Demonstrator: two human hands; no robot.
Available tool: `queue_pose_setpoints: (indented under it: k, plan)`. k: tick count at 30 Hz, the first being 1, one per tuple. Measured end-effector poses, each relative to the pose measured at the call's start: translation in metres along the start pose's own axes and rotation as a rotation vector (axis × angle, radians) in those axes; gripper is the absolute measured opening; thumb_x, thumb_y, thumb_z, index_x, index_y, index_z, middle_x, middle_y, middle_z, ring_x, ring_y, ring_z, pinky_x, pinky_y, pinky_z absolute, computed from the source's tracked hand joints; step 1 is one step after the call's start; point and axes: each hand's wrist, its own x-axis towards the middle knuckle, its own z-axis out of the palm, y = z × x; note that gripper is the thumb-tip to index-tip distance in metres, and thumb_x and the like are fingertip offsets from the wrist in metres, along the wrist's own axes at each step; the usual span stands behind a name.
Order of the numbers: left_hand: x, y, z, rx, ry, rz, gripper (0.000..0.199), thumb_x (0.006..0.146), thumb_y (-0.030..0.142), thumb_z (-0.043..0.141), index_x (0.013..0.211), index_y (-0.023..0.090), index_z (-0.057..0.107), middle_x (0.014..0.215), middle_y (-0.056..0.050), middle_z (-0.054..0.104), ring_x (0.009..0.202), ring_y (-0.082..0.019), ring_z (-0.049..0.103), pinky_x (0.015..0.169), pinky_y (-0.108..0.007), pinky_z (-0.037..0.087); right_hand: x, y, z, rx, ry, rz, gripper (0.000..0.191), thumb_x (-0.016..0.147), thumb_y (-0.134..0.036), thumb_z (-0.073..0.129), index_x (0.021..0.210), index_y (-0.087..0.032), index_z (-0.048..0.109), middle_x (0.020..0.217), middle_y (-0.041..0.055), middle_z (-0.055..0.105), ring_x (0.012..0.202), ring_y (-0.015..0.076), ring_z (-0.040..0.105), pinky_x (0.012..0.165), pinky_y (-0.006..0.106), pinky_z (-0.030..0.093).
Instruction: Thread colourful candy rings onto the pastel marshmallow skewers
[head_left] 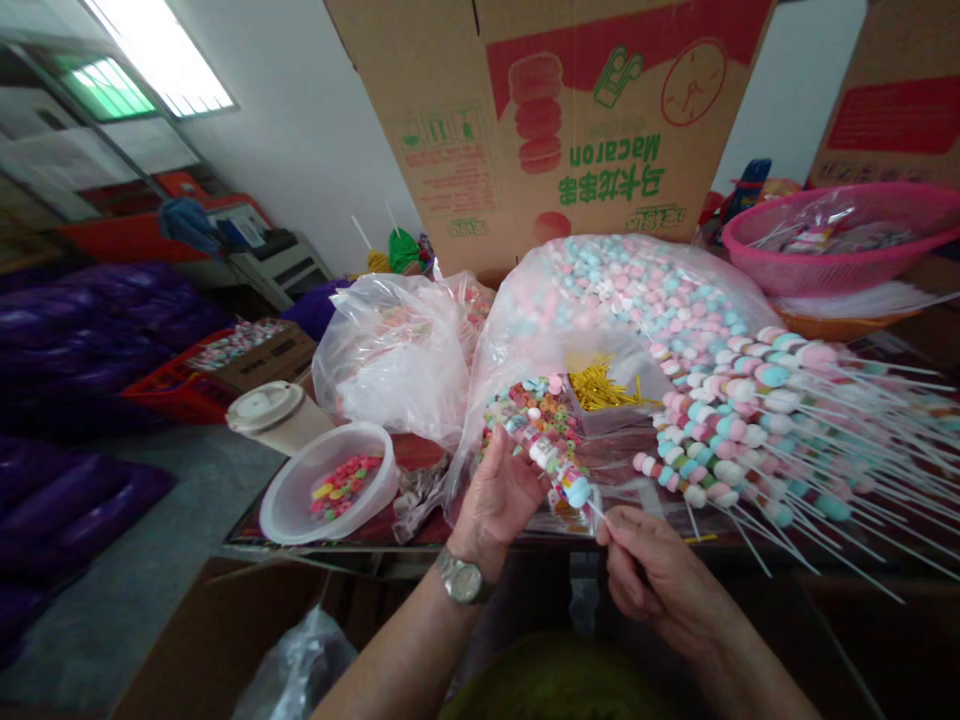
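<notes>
A candy skewer (550,458) of pastel marshmallows and candy pieces slants across the front of the table, in what looks like a clear wrapper. My left hand (499,490), with a wristwatch (461,577), is closed round its candy part, thumb on the near-left side. At the lower end, my right hand (649,570) pinches the white stick (598,510) just below a blue marshmallow. Behind the skewer, ring-shaped candies (536,405) lie in a clear bag. Gold twist ties (602,385) fill a small tray (630,415) beyond my hands.
Finished-looking skewers (742,420) are piled at right, sticks toward me. A big bag of marshmallows (637,285) stands behind. At left are a plastic bowl (277,505) of candy rings, a lidded cup (281,415) and another bag (397,350). A pink basket (832,270) and carton (450,100) stand farther back.
</notes>
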Motion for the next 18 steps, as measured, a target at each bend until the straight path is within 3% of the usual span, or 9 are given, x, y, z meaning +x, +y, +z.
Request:
queue_pose_setpoints:
  k: [3,6,10,14,18]
  plan:
    - [0.001,-0.003,0.010,-0.040,-0.024,-0.005,0.031,0.074,0.036,0.071,0.095,0.016,0.060,0.075,-0.003,0.064,0.065,-0.017,0.062,0.069,-0.036,0.053,-0.002,0.005,0.003,-0.193,0.037,-0.016,0.037,0.080,-0.057,0.048,0.072,-0.021,0.048,0.032,-0.0114,0.034,0.028,0.0060,0.020,0.033,0.019,0.018]
    - [-0.001,0.000,0.016,-0.060,0.046,-0.091,0.019,0.083,0.032,0.062,0.079,0.014,0.060,0.058,0.001,0.055,0.054,-0.013,0.057,0.064,-0.033,0.052,-0.006,0.003,-0.005,-0.715,0.192,-0.279,0.037,0.087,-0.049,0.041,0.067,-0.020,0.049,0.044,-0.0046,0.045,0.041,0.0096,0.040,0.043,0.021,0.029]
    - [-0.003,-0.001,0.018,-0.102,0.164,-0.121,0.034,0.090,0.038,0.048,0.066,0.014,0.053,0.057,-0.001,0.054,0.054,-0.015,0.057,0.061,-0.033,0.053,-0.005,0.006,-0.013,-1.233,0.307,-0.589,0.032,0.092,-0.034,0.034,0.072,-0.019,0.054,0.056,0.0004,0.056,0.049,0.0133,0.053,0.049,0.023,0.032]
    - [-0.002,-0.008,0.021,-0.122,0.218,-0.071,0.040,0.091,0.044,0.042,0.065,0.015,0.051,0.052,0.001,0.051,0.048,-0.013,0.053,0.056,-0.032,0.052,-0.002,0.019,-0.006,-1.393,0.328,-0.731,0.031,0.093,-0.026,0.033,0.075,-0.019,0.057,0.055,0.0012,0.059,0.048,0.0153,0.058,0.048,0.024,0.031]
    - [0.000,-0.013,0.022,-0.135,0.236,-0.024,0.044,0.089,0.052,0.040,0.064,0.016,0.050,0.048,0.002,0.048,0.044,-0.012,0.050,0.054,-0.030,0.051,-0.002,0.023,0.006,-1.242,0.250,-0.672,0.032,0.094,-0.026,0.032,0.077,-0.018,0.057,0.055,0.0008,0.059,0.047,0.0138,0.056,0.047,0.023,0.033]
